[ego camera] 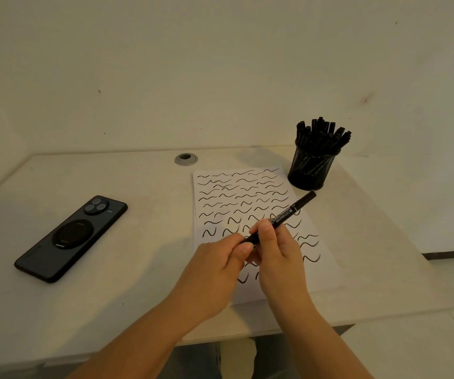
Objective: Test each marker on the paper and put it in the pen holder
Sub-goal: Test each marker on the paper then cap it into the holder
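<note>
Over desk and paper, both hands grip marker, seemingly capped.

marker near end hidden in hands, lower paper covered

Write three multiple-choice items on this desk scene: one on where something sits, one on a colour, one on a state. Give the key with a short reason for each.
1. Where does the pen holder stand?
A. Past the far right corner of the paper
B. Left of the phone
C. On the paper's near edge

2. What colour are the test marks on the paper?
A. Red
B. Black
C. Blue

3. How is the marker held?
A. It lies loose on the table
B. The left hand alone holds it
C. Both the left hand and the right hand grip it

Key:
1 A, the holder stands just beyond that corner.
2 B, every squiggle is black.
3 C, fingers of both hands close round its lower end.
</note>
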`<action>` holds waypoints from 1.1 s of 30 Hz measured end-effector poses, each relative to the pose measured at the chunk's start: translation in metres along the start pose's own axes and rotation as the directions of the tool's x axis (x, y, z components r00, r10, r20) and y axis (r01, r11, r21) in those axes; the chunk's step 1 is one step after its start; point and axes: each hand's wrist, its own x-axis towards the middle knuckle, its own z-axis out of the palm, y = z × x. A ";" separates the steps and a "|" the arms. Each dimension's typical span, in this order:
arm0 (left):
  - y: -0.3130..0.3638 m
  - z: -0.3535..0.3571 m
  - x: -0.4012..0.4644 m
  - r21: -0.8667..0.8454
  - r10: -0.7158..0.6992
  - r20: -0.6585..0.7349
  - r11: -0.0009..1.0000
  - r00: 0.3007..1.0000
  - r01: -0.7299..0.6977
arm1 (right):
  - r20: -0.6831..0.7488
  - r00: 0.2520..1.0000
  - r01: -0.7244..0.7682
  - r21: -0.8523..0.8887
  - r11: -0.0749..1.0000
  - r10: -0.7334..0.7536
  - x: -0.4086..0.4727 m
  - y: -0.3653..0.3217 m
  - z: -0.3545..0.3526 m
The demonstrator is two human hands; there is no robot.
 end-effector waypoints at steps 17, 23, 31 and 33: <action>-0.027 -0.013 0.006 0.230 -0.028 0.038 0.973 0.999 0.018 | -0.226 0.974 -0.019 -0.119 0.993 -0.008 0.019 0.007 -0.073; -0.023 -0.001 0.029 0.306 0.110 0.158 0.940 0.981 -0.155 | -0.034 0.995 0.085 -0.276 0.957 -0.098 0.007 0.015 -0.085; -0.035 0.003 0.033 0.292 0.073 0.140 0.950 0.987 -0.112 | 0.135 0.988 0.119 -0.395 0.911 -0.071 0.003 0.020 -0.087; -0.036 0.003 0.033 0.275 0.063 0.139 0.956 0.988 -0.100 | 0.198 0.977 0.156 -0.438 0.885 -0.074 0.003 0.020 -0.084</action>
